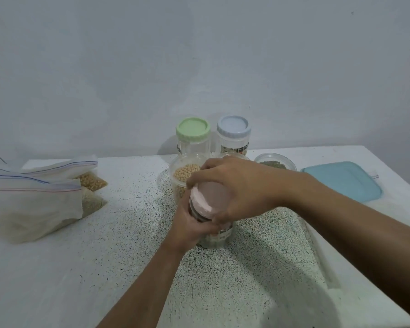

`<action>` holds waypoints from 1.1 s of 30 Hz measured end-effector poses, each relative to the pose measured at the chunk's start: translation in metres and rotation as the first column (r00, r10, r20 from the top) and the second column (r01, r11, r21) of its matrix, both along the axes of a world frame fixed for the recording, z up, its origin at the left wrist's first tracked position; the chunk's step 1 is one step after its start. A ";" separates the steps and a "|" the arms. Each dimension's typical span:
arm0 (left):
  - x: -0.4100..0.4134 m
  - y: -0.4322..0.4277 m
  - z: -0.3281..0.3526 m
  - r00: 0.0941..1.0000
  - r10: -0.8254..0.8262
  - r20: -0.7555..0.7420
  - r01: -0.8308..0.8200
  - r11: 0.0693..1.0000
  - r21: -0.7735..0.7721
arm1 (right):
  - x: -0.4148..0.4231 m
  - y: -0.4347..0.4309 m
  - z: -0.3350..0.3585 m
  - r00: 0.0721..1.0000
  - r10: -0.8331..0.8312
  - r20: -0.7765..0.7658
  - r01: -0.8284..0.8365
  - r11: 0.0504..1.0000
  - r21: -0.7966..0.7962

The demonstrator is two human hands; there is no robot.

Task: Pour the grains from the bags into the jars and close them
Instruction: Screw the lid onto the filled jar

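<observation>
Here my left hand (187, 223) wrapped the clear jar (217, 236) near the middle of the table (81, 256) to steady it, while my right hand (239, 188) curled over its pink lid (207, 197), probably to screw it. Just behind stood an open soybean jar (187, 174).

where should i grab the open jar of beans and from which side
Probably round the clear wall of the bean jar, just under the rim, coming from its left. Its mouth is open, so a top grip would go into the beans; the pink-lidded jar, held by the left hand and right hand, blocks the front, and another jar crowds its right.
</observation>
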State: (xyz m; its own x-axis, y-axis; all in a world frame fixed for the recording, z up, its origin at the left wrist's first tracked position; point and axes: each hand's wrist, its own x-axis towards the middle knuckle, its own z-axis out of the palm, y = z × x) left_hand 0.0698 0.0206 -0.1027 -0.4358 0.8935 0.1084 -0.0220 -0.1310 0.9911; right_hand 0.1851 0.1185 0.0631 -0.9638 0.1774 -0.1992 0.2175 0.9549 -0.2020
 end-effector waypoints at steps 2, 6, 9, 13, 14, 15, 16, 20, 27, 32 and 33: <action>0.001 0.001 0.001 1.000 -0.009 -0.003 0.009 1.000 0.012 | -0.002 -0.001 0.001 0.999 -0.043 0.003 0.043 0.998 0.040; 0.002 0.000 0.000 0.999 -0.025 0.033 0.025 1.000 -0.015 | -0.007 -0.010 -0.008 0.984 -0.170 -0.052 0.178 0.943 0.283; 0.001 0.001 -0.003 0.999 -0.030 0.036 0.031 0.999 -0.024 | -0.009 -0.012 -0.016 0.972 -0.225 -0.073 0.235 0.901 0.365; 0.000 0.003 -0.001 0.997 -0.035 0.067 0.037 0.999 -0.021 | -0.008 -0.011 -0.013 0.957 -0.279 -0.083 0.289 0.876 0.386; 0.000 0.003 -0.001 0.998 -0.034 0.058 0.036 0.999 -0.018 | -0.008 -0.010 -0.011 0.959 -0.273 -0.077 0.281 0.878 0.388; -0.001 0.002 -0.002 0.998 -0.031 0.048 0.032 0.999 -0.018 | -0.007 -0.010 -0.008 0.966 -0.249 -0.065 0.255 0.888 0.382; -0.001 0.002 -0.002 0.999 -0.028 0.041 0.029 0.999 -0.019 | -0.007 -0.009 -0.006 0.978 -0.205 -0.035 0.203 0.911 0.359; 0.000 0.000 -0.002 0.998 -0.028 0.056 0.029 0.999 -0.014 | -0.004 -0.004 -0.003 0.998 -0.019 0.055 0.011 0.992 0.129; -0.004 0.002 -0.007 0.998 -0.029 0.064 0.031 0.999 -0.027 | -0.005 0.009 0.000 0.998 0.053 0.031 -0.049 0.994 -0.099; -0.002 0.003 -0.009 0.997 -0.011 0.074 0.013 1.000 -0.028 | -0.008 0.009 0.004 0.992 0.094 0.079 -0.092 0.996 -0.018; -0.002 0.003 -0.010 0.997 -0.014 0.072 0.016 1.000 -0.025 | -0.008 0.008 0.006 0.995 0.073 0.069 -0.073 0.997 0.007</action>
